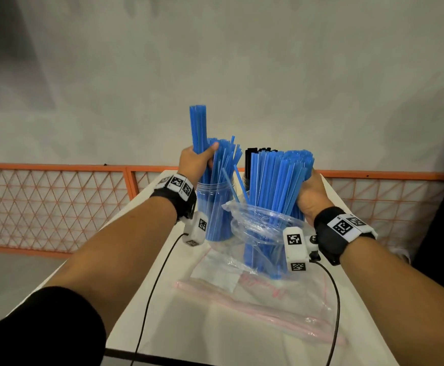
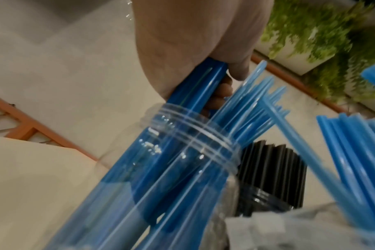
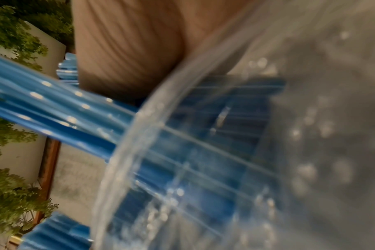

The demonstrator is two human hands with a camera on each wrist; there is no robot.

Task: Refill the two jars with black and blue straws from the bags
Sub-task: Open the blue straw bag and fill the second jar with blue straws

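Blue straws (image 1: pixel 276 180) hide right hand (image 1: pixel 311 197) fingers; black straws (image 1: pixel 252 161) half-hidden

At frame centre, thin blue plastic straws (image 1: pixel 217 196) stood in a clear plastic jar (image 1: pixel 213 207); more (image 1: pixel 276 180) filled a clear plastic bag (image 1: pixel 265 228) to the right.

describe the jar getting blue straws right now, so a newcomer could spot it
On the white table, two jars stand at the far end. It is the clear jar on the left, under the left hand. It holds blue straws, while its neighbour holds black straws.
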